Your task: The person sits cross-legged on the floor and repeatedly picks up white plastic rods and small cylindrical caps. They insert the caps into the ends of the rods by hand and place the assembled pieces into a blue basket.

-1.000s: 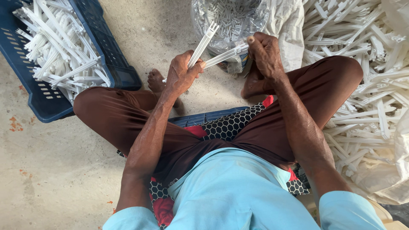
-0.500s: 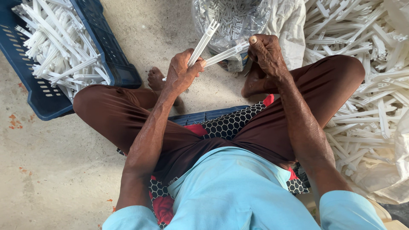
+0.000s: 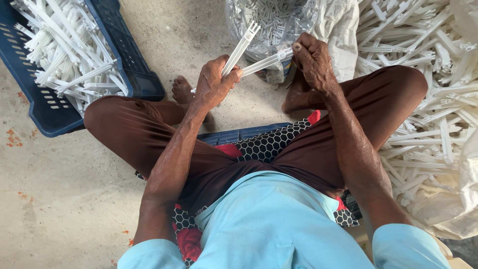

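Two bare hands at work over a seated lap, seen from above. Far left: blue crate [image 3: 52, 112] on the concrete floor [image 3: 64, 199], heaped with long white plastic strips [image 3: 64, 55]. Next, left hand [image 3: 213, 84], fingers curled tight around one white strip [image 3: 240, 49] angled up and to the right, forked tip above the knuckles. Just beside it, second strip [image 3: 264, 62] lying nearly level, bridging both hands, near end pinched at the left fingertips, far end clamped under the thumb of the right hand [image 3: 312, 61], fist closed hard on it. Behind both strips, clear plastic bag [image 3: 271, 22] of small white pieces, mouth open. Below, brown trousers [image 3: 149, 134], bare feet on the floor, light blue shirt [image 3: 269, 224], patterned cushion [image 3: 269, 144] under the legs. Far right: loose pile [image 3: 428, 99] of more white strips spread over a pale sack [image 3: 338, 35], touching the right knee.
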